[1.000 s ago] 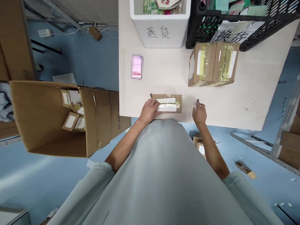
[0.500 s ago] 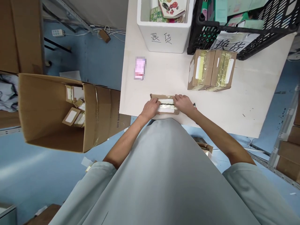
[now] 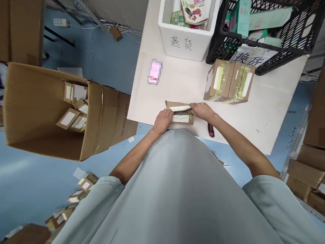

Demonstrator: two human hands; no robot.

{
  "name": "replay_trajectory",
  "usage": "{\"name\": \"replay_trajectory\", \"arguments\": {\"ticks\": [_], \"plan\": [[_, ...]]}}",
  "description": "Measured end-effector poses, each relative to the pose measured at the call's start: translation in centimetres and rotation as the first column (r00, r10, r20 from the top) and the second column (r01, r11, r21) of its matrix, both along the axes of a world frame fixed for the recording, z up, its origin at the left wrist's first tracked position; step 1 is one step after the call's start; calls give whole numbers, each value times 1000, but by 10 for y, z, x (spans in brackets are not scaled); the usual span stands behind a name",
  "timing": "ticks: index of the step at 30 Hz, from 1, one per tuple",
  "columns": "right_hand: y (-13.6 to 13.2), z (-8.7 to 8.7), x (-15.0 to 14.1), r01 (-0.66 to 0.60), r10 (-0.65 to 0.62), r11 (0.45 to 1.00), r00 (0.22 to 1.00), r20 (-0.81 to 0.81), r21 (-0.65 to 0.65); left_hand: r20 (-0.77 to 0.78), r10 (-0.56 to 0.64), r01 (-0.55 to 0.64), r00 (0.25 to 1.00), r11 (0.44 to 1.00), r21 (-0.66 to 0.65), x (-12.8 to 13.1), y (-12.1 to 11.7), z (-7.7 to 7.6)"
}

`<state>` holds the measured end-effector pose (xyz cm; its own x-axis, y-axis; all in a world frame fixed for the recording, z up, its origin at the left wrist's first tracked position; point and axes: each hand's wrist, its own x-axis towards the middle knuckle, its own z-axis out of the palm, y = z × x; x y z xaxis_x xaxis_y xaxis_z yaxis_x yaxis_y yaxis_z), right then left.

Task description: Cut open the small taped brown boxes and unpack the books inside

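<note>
A small cardboard box (image 3: 190, 119) with white label strips lies at the table's near edge, a dark gap parting its top along the middle. My left hand (image 3: 163, 121) grips its left end, fingers bent over the top edge. At the right end, my right hand (image 3: 203, 112) is closed on the raised far flap; its fingertips are partly hidden. A red-and-black handled tool (image 3: 211, 130), perhaps a utility knife, rests on the table just below my right wrist.
Two taped cardboard boxes (image 3: 230, 81) stand against a black crate (image 3: 279, 51) of green cartons. Left of it is a white foam bin (image 3: 188, 44). A pixelated pink item (image 3: 155, 72) lies on the white table (image 3: 142, 98). A large open carton (image 3: 101, 118) holds small boxes.
The slit in the box top has widened as my right hand lifts the far flap. The tool by my right wrist has come into fuller view. The camera view has shifted slightly.
</note>
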<state>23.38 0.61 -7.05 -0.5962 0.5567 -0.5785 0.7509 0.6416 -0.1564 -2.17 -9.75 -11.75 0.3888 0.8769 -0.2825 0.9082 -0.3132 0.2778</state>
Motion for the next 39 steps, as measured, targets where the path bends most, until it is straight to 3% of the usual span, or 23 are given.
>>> {"name": "replay_trajectory", "arguments": {"ticks": [3,8,12,19,26,28,30,33,35,37,39], "plan": [[-8,2,-5,16,-16,1000,1000,20,12,48,13,-14,999,1000,23,-3,-3,-4],[-28,-13,-16,36,-39,996,999,26,82,100,-2,-2,995,999,46,-8,-10,-9],[-24,-18,-12,52,-51,997,998,-26,48,117,-10,3,993,998,61,-9,-12,-14],[13,-10,25,306,-309,951,946,-94,-39,108,-160,153,981,985,76,-19,-9,-14],[6,-22,36,499,-514,858,837,-188,-123,131,-233,222,964,970,97,-27,-4,-18],[0,-20,26,560,-565,825,813,-140,-78,144,-215,202,966,974,100,-27,0,-17],[-10,-11,10,612,-603,788,789,-123,65,173,-189,173,967,980,99,-30,6,-16],[-33,11,-24,602,-553,750,798,-239,275,288,-163,144,944,986,86,-41,16,-15],[-50,26,-50,547,-485,808,829,-278,222,372,-154,136,916,988,73,-52,25,-16],[-65,34,-75,477,-453,877,861,-233,59,404,-166,161,899,986,46,-63,36,-18],[-73,35,-99,459,-459,888,876,-149,-42,401,-211,225,892,974,11,-70,49,-20]]}}
